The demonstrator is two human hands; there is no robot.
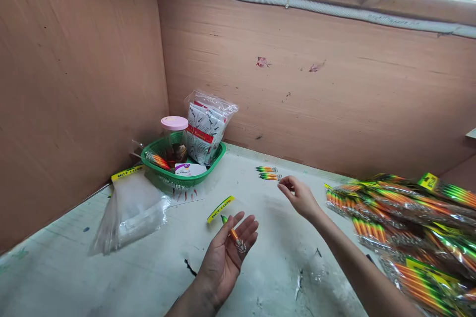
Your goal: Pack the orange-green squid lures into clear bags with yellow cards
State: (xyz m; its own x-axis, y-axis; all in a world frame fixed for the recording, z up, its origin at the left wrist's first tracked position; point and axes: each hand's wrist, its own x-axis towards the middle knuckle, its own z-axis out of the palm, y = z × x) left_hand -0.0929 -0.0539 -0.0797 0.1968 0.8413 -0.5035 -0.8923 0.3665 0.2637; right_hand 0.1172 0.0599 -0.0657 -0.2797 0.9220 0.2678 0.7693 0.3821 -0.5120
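My left hand [226, 253] lies palm up over the table with its fingers spread, and an orange and green fishing lure [233, 234] with a metal hook end rests across the fingers. My right hand [298, 197] reaches forward, its fingertips close together just short of two loose lures [268, 173] lying side by side near the back wall. I see nothing in that hand. A small yellow label strip [220, 208] lies on the table just beyond my left fingers.
A green basket [169, 173] at the back left holds a pink-lidded jar [174, 139], a bag of packets [206, 126] and a lure. A stack of clear bags [128, 209] lies left. Packed lures [405, 228] pile up on the right. Wooden walls close the left and back.
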